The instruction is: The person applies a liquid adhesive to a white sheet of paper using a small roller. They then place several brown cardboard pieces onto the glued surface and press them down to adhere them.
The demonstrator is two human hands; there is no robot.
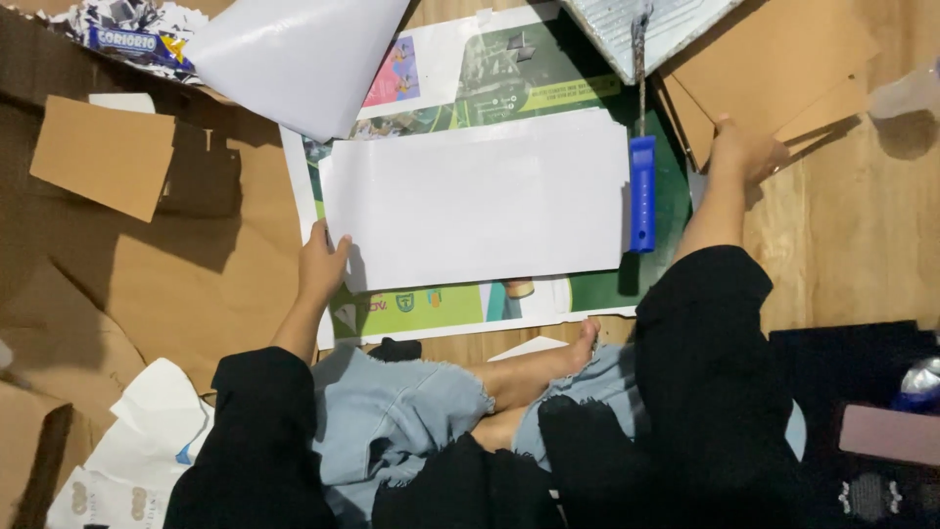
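Observation:
A white rectangular sheet [480, 201] lies flat on a green printed poster [548, 83] on the floor in front of me. My left hand [321, 263] rests on the sheet's near left corner, fingers on its edge. My right hand [744, 149] is farther right, pressed down on the floor by the edge of a brown cardboard piece [774, 54], holding nothing. A tool with a blue handle [641, 191] and a metal shaft lies along the sheet's right edge, between the sheet and my right hand.
A curled glossy white sheet [294, 54] lies at the top left. Brown cardboard pieces [103, 152] cover the left floor. Crumpled white paper [147, 431] sits near my left knee. My bare foot [578, 348] is by the poster's near edge. Dark items [862, 392] sit at right.

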